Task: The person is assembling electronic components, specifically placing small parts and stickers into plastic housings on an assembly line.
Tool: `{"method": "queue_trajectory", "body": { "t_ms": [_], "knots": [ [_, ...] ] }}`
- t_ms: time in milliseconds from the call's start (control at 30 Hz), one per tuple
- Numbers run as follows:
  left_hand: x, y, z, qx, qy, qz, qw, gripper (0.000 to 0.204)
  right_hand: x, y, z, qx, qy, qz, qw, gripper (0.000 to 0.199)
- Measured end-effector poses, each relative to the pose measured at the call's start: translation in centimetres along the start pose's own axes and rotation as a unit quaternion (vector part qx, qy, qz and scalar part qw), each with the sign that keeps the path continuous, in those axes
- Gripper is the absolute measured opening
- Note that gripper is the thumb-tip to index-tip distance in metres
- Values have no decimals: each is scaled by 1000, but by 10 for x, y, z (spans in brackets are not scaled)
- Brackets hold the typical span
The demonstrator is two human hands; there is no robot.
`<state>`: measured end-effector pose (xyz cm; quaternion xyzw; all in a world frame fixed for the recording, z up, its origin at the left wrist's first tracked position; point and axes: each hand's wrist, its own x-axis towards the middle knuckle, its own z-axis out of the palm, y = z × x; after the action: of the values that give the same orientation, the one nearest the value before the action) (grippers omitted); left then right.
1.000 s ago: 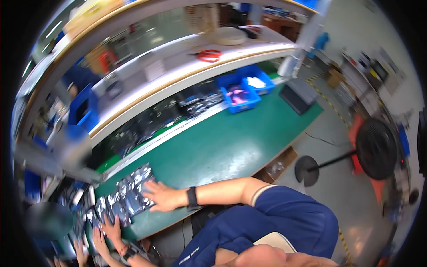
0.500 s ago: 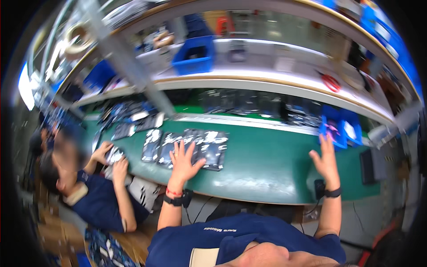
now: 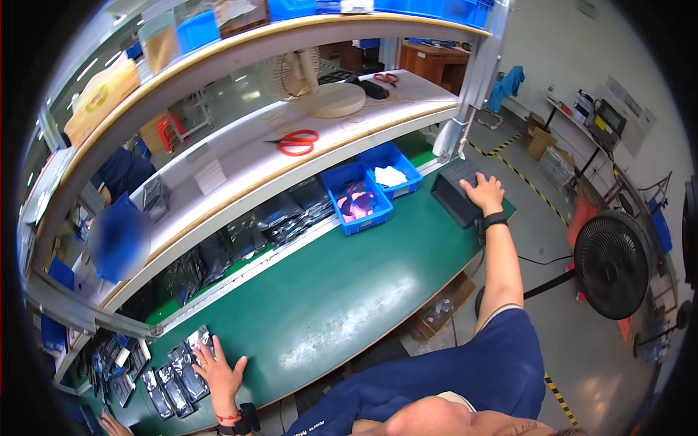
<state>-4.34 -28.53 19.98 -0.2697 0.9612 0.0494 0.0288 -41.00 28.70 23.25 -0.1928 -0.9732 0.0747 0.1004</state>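
Observation:
My left hand (image 3: pixel 222 372) has its fingers spread, palm over the green table. It is beside several dark flat items in clear plastic bags (image 3: pixel 177 378), laid in a row; its fingertips overlap the bag at the row's right end, and I cannot tell if they touch it. My right hand (image 3: pixel 486 195) reaches to the table's right end, its fingers apart on the upper side of a dark grey box (image 3: pixel 456 196). No grip around the box shows.
Two blue bins stand at the table's back, one with pink and dark pieces (image 3: pixel 354 228), one with white pieces (image 3: pixel 396 190). Red-handled scissors (image 3: pixel 297 142) and a small fan (image 3: pixel 338 100) are on the shelf. A black floor fan (image 3: pixel 612 264) stands right. Another person's hand (image 3: pixel 113 424) shows lower left.
My view has swung to the right. My right hand has gone from above the table to the dark box. My left hand stays spread near the bagged items.

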Motion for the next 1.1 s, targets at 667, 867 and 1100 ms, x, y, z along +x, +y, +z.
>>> {"method": "queue_trajectory", "body": {
  "t_ms": [667,867,1100],
  "knots": [
    [64,448,77,-547,-304,263,734,34,-142,-24,18,85,154,-114,978,41],
    [76,380,26,-519,-416,235,709,24,-100,0,12,66,71,-86,992,42],
    [30,234,9,-630,-311,180,688,19,-131,-26,3,43,287,-187,939,46]
  ]
}}
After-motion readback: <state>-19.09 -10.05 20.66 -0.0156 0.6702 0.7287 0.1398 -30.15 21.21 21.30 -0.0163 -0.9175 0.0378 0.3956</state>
